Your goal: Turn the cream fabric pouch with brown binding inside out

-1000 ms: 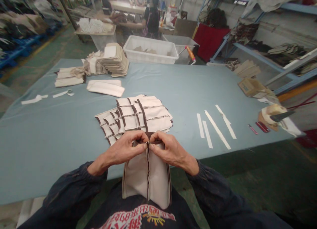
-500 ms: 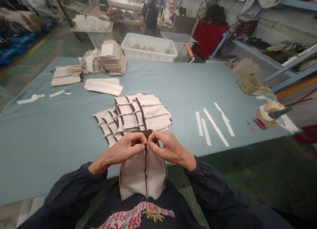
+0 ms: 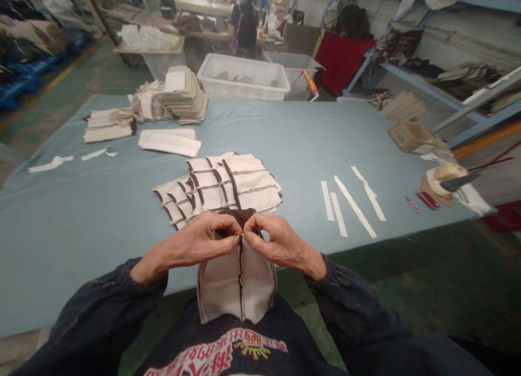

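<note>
A cream sewn fabric panel (image 3: 222, 289) with dark brown edging and a dark centre seam hangs in front of my chest. My left hand (image 3: 199, 239) pinches its top edge just left of the seam, thumb against fingers. Close beside it, my right hand (image 3: 279, 240) pinches the same edge on the other side of the seam. Dark brown cloth shows behind my fingertips. Just beyond my hands, a spread pile of similar cream panels (image 3: 254, 183) with brown edges lies on the blue-covered table (image 3: 309, 142).
White strips (image 3: 355, 205) lie to the right, with a pink-handled tool (image 3: 412, 204) and a dark red object (image 3: 427, 201) farther along. Stacked cream pieces (image 3: 185, 96) stand at the back left. Behind the table are a white plastic bin (image 3: 244, 88) and a person (image 3: 245, 26).
Both hands keep their pinch on the panel's top edge. My left forearm has shifted slightly outward to the left; the panel has hardly moved.
</note>
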Available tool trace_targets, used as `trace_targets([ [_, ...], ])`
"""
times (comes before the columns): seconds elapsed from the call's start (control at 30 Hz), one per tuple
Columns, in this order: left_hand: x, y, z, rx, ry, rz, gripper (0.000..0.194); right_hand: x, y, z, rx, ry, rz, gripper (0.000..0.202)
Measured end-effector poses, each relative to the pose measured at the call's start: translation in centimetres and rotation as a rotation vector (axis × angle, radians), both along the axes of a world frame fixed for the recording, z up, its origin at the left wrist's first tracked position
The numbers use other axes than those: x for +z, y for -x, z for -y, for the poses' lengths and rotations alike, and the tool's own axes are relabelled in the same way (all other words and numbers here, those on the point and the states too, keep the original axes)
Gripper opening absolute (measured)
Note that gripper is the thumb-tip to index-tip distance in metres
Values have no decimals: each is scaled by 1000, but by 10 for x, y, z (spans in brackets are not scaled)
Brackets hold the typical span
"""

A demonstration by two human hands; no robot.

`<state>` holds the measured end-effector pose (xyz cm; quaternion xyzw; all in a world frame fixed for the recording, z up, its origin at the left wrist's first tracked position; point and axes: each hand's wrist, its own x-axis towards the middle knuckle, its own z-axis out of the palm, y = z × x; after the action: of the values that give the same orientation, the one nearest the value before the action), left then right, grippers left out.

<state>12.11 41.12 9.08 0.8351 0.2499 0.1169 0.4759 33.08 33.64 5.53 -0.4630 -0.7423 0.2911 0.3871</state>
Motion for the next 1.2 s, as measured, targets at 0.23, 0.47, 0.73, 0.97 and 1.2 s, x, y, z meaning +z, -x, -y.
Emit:
trace_targets([
  [0.23,-3,1,2,22,87,-11,20,-3,1,-1,16,57,49,7],
  [0.47,-6,6,4,13,140,-19,20,-7,4,1,39,-71,120,6],
  [0.73,-11,10,6,28,247,-35,19,-14,0,2,112,-99,91,11],
  [0.97,-13,14,6,7,255,-51,23,-9,3,4,110,-39,71,13],
  [1.2,-8,15,2,-20,172,-111,31,-11,7,3,108,-116,102,13],
])
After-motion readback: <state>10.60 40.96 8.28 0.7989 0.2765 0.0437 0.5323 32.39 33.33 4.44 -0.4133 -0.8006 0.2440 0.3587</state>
